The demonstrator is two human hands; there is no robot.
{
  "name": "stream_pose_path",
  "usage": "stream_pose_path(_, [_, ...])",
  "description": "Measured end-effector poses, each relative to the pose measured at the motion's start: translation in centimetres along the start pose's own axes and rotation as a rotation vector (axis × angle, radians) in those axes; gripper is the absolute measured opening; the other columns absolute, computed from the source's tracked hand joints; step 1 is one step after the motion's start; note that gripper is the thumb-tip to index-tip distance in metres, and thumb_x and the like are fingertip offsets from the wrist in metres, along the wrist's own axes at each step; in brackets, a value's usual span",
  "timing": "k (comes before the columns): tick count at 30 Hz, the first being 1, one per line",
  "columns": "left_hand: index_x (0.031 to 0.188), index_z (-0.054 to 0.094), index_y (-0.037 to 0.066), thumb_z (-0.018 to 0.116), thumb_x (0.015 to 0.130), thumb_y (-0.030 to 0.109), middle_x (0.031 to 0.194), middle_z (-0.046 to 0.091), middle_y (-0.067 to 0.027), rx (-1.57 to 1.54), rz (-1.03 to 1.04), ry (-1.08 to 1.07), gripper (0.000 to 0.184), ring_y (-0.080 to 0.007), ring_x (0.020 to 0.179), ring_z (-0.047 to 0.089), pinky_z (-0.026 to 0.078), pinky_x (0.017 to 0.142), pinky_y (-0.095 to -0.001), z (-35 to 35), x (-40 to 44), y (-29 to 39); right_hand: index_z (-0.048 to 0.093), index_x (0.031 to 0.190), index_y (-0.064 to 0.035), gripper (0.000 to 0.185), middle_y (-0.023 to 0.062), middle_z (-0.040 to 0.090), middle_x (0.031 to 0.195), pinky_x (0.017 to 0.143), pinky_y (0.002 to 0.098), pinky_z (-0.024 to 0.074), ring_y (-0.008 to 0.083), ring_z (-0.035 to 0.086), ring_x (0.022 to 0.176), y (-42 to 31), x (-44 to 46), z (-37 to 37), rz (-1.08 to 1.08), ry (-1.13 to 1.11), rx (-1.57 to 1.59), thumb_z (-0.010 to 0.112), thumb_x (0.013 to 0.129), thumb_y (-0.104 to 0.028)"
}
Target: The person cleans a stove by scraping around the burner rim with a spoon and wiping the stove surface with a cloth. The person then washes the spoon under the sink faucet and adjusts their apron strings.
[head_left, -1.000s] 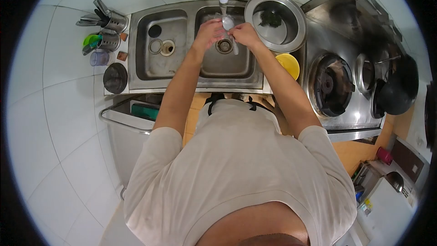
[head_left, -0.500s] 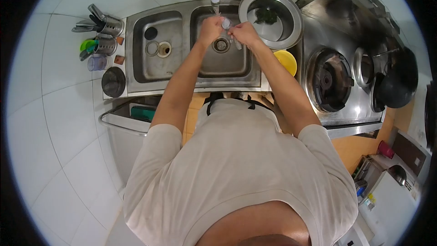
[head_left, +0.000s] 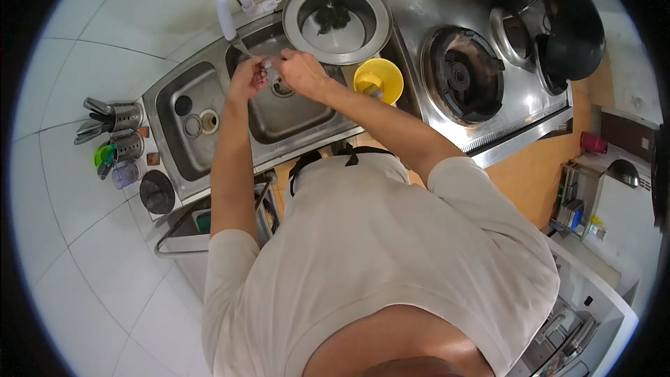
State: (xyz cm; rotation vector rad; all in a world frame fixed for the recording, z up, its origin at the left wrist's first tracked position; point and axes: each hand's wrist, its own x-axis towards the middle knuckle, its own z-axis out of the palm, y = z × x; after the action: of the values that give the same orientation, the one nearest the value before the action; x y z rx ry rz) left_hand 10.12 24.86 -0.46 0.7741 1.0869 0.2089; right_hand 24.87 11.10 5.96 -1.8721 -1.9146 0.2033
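Both hands are over the right sink basin (head_left: pixel 293 122), just below the spout of the white faucet (head_left: pixel 225 10). A small whitish, translucent piece (head_left: pixel 269 67) shows between them; it is too small and blurred to name. My left hand (head_left: pixel 248 78) is closed, its fingers curled around one side of the piece. My right hand (head_left: pixel 303 73) is closed too, with its fingertips pinched at the other side, partly hidden by the back of the hand. Beneath the hands, the drain (head_left: pixel 282 88) is partly covered from view.
A wide metal pot (head_left: pixel 382 7) with dark green leaves (head_left: pixel 331 19) stands behind the right basin. Beside my right forearm is a yellow container (head_left: pixel 391 73) with something in it. A stove burner (head_left: pixel 462 73) lies right; utensil holders (head_left: pixel 127 117) stand left.
The view has turned, so the sink appears tilted and further left. My hands stay close together around the whitish piece, and more of the yellow container shows.
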Motion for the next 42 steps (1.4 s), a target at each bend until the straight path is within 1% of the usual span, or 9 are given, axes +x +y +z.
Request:
stream_pose_path(5, [0.081, 0.058, 0.010, 0.066, 0.093, 0.032, 0.071, 0.052, 0.0012, 0.038, 0.026, -0.038, 0.026, -0.0082, 0.058, 0.048, 0.039, 0.048, -0.0234, 0.8, -3.1, 2.1, 0.065, 0.112, -0.0084, 0.033, 0.0144, 0.063, 0.089, 0.064, 0.0439, 0.0549, 0.0358, 0.065, 0.074, -0.3, 0.3, 0.0, -0.035, -0.010, -0.005, 0.064, 0.079, -0.011])
stream_pose_path(14, [0.086, 0.061, 0.010, 0.065, 0.093, 0.022, 0.074, 0.054, 0.0012, -0.127, 0.016, -0.067, 0.015, -0.0086, 0.061, 0.047, 0.038, 0.048, -0.0223, -0.7, -3.2, 1.3, 0.071, 0.082, -0.0049, 0.010, 0.0181, 0.064, 0.085, 0.074, 0.0461, 0.0533, 0.0369, 0.065, 0.083, 0.4, 0.7, 0.2, 0.007, 0.072, 0.277, 0.067, 0.082, -0.014])
stream_pose_path(17, [0.082, 0.062, 0.011, 0.067, 0.092, 0.021, 0.074, 0.054, 0.0006, -0.071, 0.054, -0.095, 0.016, -0.0093, 0.063, 0.049, 0.041, 0.051, -0.0232, -0.6, -3.3, 1.1, 0.071, 0.084, -0.0055, 0.010, 0.0180, 0.064, 0.083, 0.073, 0.0468, 0.0520, 0.0378, 0.064, 0.082, 0.4, 1.2, -0.1, -0.066, 0.067, 0.293, 0.067, 0.082, -0.014])
stream_pose_path(20, [0.085, 0.066, 0.009, 0.068, 0.092, 0.022, 0.077, 0.056, 0.0002, -0.119, 0.050, -0.066, 0.015, -0.0102, 0.065, 0.050, 0.044, 0.056, -0.0231, -2.1, -1.0, 0.1, 0.072, 0.087, -0.0070, 0.010, 0.0168, 0.063, 0.081, 0.073, 0.0473, 0.0516, 0.0385, 0.063, 0.081, -0.2, 1.5, -0.6, -0.001, 0.004, 0.277, 0.067, 0.082, -0.013])
stream_pose_path(23, [0.107, 0.068, 0.005, 0.063, 0.094, 0.014, 0.080, 0.062, -0.0015, -0.057, 0.156, -0.054, 0.016, -0.0118, 0.069, 0.057, 0.047, 0.062, -0.0238, -2.5, -1.5, -0.6, 0.072, 0.088, -0.0077, 0.010, 0.0157, 0.063, 0.081, 0.072, 0.0469, 0.0517, 0.0386, 0.063, 0.079, -0.1, 1.4, -0.8, -0.035, 0.019, 0.279, 0.067, 0.082, -0.012])
stream_pose_path(29, [0.131, 0.052, 0.008, 0.060, 0.095, 0.020, 0.095, 0.065, -0.0025, -0.215, 0.273, -0.039, 0.039, -0.0155, 0.095, 0.063, 0.051, 0.075, -0.0275, -2.5, -2.3, -1.7, 0.072, 0.089, -0.0057, 0.011, 0.0158, 0.065, 0.084, 0.073, 0.0466, 0.0522, 0.0379, 0.064, 0.080, -0.1, 2.2, -2.1, 0.004, 0.064, 0.352, 0.067, 0.081, -0.011])
stream_pose_path(32, [0.122, 0.061, 0.011, 0.059, 0.094, 0.019, 0.102, 0.067, -0.0023, -0.242, 0.138, -0.055, 0.030, -0.0166, 0.108, 0.061, 0.048, 0.088, -0.0346, -1.3, -3.0, -0.6, 0.072, 0.090, -0.0056, 0.011, 0.0168, 0.066, 0.085, 0.073, 0.0466, 0.0524, 0.0383, 0.064, 0.081, -0.3, 2.3, -2.1, -0.002, 0.040, 0.305, 0.066, 0.081, -0.009])
stream_pose_path(38, [0.110, 0.065, 0.006, 0.065, 0.088, 0.015, 0.098, 0.067, -0.0032, 0.284, 0.297, 0.028, 0.025, -0.0177, 0.090, 0.064, 0.052, 0.077, -0.0344, -3.6, 2.9, -5.9, 0.073, 0.094, -0.0043, 0.017, 0.0217, 0.066, 0.088, 0.077, 0.0468, 0.0524, 0.0415, 0.064, 0.083, 1.6, -0.3, -2.4, 0.084, -0.079, 0.171, 0.065, 0.079, -0.008])
stream_pose_path(42, [0.109, 0.066, 0.004, 0.066, 0.085, 0.014, 0.090, 0.069, -0.0066, 0.635, 0.473, 0.307, 0.026, -0.0204, 0.079, 0.065, 0.052, 0.073, -0.0360, -1.4, -0.3, -9.2, 0.073, 0.099, -0.0045, 0.024, 0.0231, 0.067, 0.093, 0.080, 0.0471, 0.0523, 0.0417, 0.064, 0.085, 6.1, -1.8, -3.6, 0.029, -0.073, 0.262, 0.064, 0.078, -0.009])
